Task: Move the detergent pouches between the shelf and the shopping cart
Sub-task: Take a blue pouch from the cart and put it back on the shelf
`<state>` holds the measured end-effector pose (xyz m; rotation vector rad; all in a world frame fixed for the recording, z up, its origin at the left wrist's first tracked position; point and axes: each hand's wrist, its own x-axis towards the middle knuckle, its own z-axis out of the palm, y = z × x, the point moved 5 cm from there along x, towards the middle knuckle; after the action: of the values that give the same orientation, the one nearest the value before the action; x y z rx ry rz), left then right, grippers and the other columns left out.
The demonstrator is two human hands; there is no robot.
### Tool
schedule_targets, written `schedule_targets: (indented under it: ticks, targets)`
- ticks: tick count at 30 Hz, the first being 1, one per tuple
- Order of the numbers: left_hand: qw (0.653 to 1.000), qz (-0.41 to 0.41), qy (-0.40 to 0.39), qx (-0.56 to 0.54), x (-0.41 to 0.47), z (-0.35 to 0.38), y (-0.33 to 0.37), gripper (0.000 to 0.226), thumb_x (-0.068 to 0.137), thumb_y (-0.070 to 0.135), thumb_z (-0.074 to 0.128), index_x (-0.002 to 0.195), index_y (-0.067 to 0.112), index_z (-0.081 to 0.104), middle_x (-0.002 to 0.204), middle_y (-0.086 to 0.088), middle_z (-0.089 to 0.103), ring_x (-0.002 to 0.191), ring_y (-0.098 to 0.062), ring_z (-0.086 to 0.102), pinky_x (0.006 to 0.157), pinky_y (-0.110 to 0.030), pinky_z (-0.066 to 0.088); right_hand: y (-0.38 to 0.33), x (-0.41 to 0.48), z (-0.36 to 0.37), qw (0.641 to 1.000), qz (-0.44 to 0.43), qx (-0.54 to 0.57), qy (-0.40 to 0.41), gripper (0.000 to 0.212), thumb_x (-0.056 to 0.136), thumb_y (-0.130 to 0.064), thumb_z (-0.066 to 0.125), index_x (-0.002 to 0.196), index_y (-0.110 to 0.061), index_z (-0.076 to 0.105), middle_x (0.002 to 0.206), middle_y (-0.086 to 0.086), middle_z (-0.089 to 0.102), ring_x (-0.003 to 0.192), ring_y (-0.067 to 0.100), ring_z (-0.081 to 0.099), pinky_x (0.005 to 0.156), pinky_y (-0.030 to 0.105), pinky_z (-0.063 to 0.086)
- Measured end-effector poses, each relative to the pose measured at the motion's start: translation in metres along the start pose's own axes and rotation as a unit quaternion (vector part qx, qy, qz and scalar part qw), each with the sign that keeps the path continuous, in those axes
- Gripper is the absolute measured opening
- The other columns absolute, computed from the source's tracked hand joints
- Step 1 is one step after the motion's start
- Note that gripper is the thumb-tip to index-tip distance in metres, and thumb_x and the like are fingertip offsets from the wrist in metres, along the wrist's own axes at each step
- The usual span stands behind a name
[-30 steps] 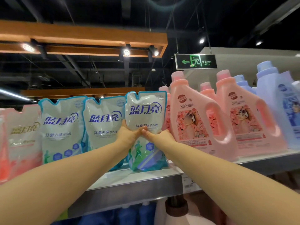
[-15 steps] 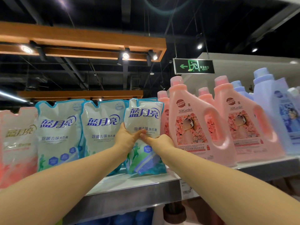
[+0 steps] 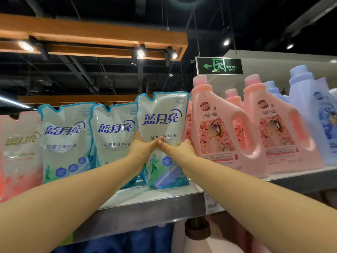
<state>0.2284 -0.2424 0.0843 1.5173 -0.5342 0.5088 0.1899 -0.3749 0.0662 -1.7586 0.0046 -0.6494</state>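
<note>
Pink pouch (image 3: 18, 154) cut off at the left edge; blue bottle (image 3: 302, 103) at the right; fingers of left hand (image 3: 144, 148) and right hand (image 3: 179, 149) hidden behind the white pouch (image 3: 162, 123); price tag (image 3: 211, 204) unreadable.

Your left hand (image 3: 144, 148) and right hand (image 3: 178, 148) grip the white plastic detergent pouch with blue edging (image 3: 164, 115) from either side, thumbs meeting on its front. It stands at the front of the grey metal shelf (image 3: 145, 207), its base seemingly on the shelf top. To its left is a second white plastic pouch (image 3: 114, 136), then a third white plastic pouch (image 3: 67, 139), then a pink plastic pouch (image 3: 18, 152). Just to its right stand two pink plastic handled jugs (image 3: 218, 134), with lilac plastic bottles (image 3: 306, 106) beyond them.
</note>
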Motion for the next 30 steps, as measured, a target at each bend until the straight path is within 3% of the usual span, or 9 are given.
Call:
schedule_targets:
  ticks: [5, 9, 11, 17, 21, 26, 30]
  targets:
    - [0.999, -0.022, -0.001, 0.024, -0.003, 0.000, 0.003, 0.098, 0.039, 0.058, 0.082, 0.121, 0.023, 0.042, 0.107, -0.007, 0.065, 0.097, -0.027, 0.064, 0.090, -0.047, 0.051, -0.004, -0.002, 0.000, 0.999, 0.000, 0.035, -0.009, 0.092, 0.075, -0.060, 0.064, 0.141, -0.010, 0.022, 0.134, 0.010, 0.047, 0.118, 0.031, 0.050, 0.100, 0.043, 0.042]
    - [0.999, -0.035, -0.007, 0.030, -0.003, -0.001, 0.003, 0.096, 0.042, 0.063, 0.082, 0.119, 0.026, 0.039, 0.109, -0.004, 0.064, 0.098, -0.026, 0.063, 0.090, -0.047, 0.051, -0.005, 0.000, 0.002, 0.999, 0.027, 0.009, -0.016, 0.095, 0.076, -0.070, 0.053, 0.141, -0.008, 0.022, 0.128, 0.013, 0.049, 0.108, 0.028, 0.050, 0.100, 0.045, 0.041]
    - [0.999, -0.043, -0.015, 0.025, -0.002, -0.003, 0.003, 0.105, 0.035, 0.065, 0.079, 0.122, 0.024, 0.038, 0.111, -0.005, 0.063, 0.098, -0.027, 0.064, 0.090, -0.048, 0.051, -0.006, -0.001, 0.002, 0.998, 0.052, 0.000, -0.021, 0.097, 0.077, -0.069, 0.053, 0.141, -0.005, 0.020, 0.129, 0.014, 0.047, 0.113, 0.031, 0.049, 0.101, 0.044, 0.040]
    - [0.994, -0.095, -0.055, 0.008, -0.014, -0.006, 0.008, 0.098, 0.052, 0.054, 0.077, 0.131, 0.021, 0.030, 0.121, -0.010, 0.056, 0.103, -0.032, 0.060, 0.085, -0.052, 0.052, 0.002, -0.014, -0.005, 0.991, 0.042, -0.092, -0.088, 0.096, 0.070, -0.041, 0.079, 0.138, -0.002, 0.024, 0.130, 0.009, 0.049, 0.119, 0.026, 0.051, 0.099, 0.033, 0.043]
    - [0.983, -0.140, -0.107, 0.044, -0.021, -0.012, 0.007, 0.092, 0.061, 0.044, 0.072, 0.138, 0.022, 0.025, 0.128, -0.008, 0.051, 0.110, -0.031, 0.055, 0.085, -0.052, 0.051, 0.000, -0.025, -0.010, 0.983, 0.022, -0.161, -0.081, 0.086, 0.076, -0.037, 0.074, 0.136, -0.003, 0.023, 0.132, 0.011, 0.047, 0.120, 0.027, 0.049, 0.102, 0.036, 0.042]
    - [0.951, -0.197, -0.167, 0.171, -0.039, -0.018, -0.008, 0.082, 0.074, 0.037, 0.073, 0.138, 0.023, 0.023, 0.135, -0.004, 0.045, 0.114, -0.027, 0.049, 0.086, -0.052, 0.048, -0.004, -0.035, -0.006, 0.968, 0.019, -0.239, -0.071, 0.092, 0.079, -0.048, 0.067, 0.140, -0.006, 0.012, 0.140, 0.016, 0.031, 0.126, 0.031, 0.041, 0.102, 0.039, 0.038]
    - [0.949, -0.215, -0.150, 0.176, -0.046, -0.012, -0.012, 0.081, 0.078, 0.028, 0.072, 0.139, 0.018, 0.020, 0.137, -0.007, 0.043, 0.116, -0.029, 0.050, 0.086, -0.050, 0.051, -0.007, -0.052, -0.006, 0.921, -0.013, -0.371, -0.118, 0.093, 0.085, -0.041, 0.063, 0.145, -0.007, 0.001, 0.145, 0.014, 0.016, 0.130, 0.031, 0.033, 0.104, 0.037, 0.036]
